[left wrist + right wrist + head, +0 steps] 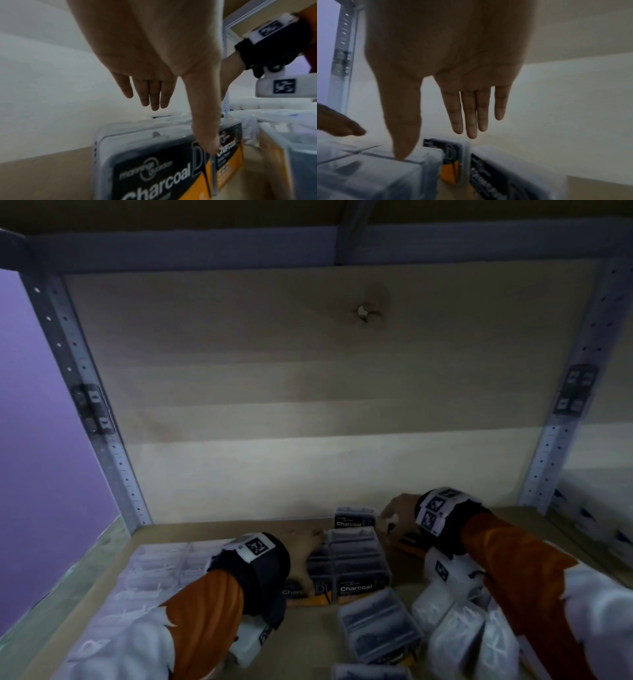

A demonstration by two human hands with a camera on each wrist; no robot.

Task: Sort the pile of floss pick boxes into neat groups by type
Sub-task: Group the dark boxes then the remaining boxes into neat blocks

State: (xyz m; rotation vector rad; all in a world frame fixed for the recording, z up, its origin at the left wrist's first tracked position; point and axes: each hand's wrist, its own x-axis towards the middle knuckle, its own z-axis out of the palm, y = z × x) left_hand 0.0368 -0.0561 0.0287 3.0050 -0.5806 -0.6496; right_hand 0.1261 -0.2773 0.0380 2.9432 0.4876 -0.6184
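Two black-and-orange Charcoal floss pick boxes (pixel 359 563) lie side by side mid-shelf, and a third one (pixel 352 518) stands behind them at the back wall. My left hand (pixel 305 549) rests flat on the left box, fingers straight. In the left wrist view its thumb (pixel 207 143) touches the seam between the two labels (pixel 154 169). My right hand (pixel 399 513) hovers open at the back right. Its thumb (pixel 400 151) touches a clear lid (pixel 368 169), beside the rear box (pixel 452 152). Another Charcoal box (pixel 496 173) lies to the right under it.
Clear boxes with white picks (pixel 154 563) lie in rows at the left. A loose Charcoal box (pixel 376 625) and a heap of white-pick boxes (pixel 455 628) sit at the front right. Metal uprights (pixel 102 422) frame the shelf. White items (pixel 596 518) fill the neighbouring bay.
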